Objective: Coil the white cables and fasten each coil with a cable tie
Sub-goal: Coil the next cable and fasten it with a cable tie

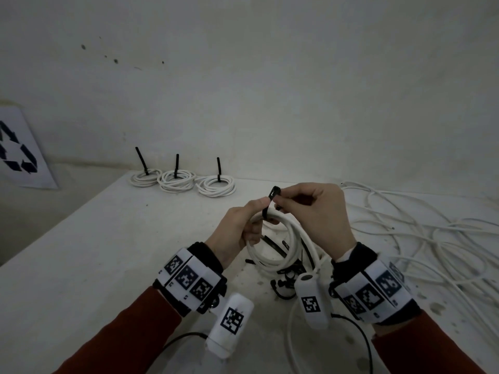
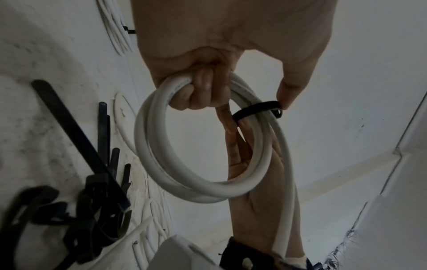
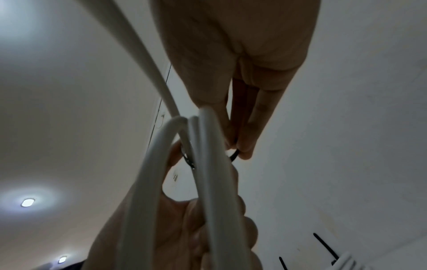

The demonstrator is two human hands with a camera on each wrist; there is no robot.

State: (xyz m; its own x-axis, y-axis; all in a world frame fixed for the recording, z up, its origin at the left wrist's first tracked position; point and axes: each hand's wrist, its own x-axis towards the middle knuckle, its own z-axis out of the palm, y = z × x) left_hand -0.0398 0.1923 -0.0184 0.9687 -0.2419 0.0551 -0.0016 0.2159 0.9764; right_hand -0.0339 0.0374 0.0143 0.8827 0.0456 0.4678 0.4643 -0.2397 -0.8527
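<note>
3 tied coils (image 1: pixel 183 180) sit at the table's (image 1: pixel 94 238) far edge, the left hand (image 1: pixel 237 228) grips a 4th coil (image 1: pixel 280 247) while the right hand (image 1: pixel 318 209) pinches its black cable tie (image 1: pixel 270 205), and loose cables (image 1: pixel 421 238) remain at right.

Your head view is dim and bowed at its edges; ceiling lamps (image 3: pixel 27 202) glare, and the near cable coil (image 3: pixel 205 164) looks perhaps blurred.

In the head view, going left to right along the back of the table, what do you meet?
Recycling sign → first tied coil → second tied coil → third tied coil → loose white cables spread at the right.
</note>
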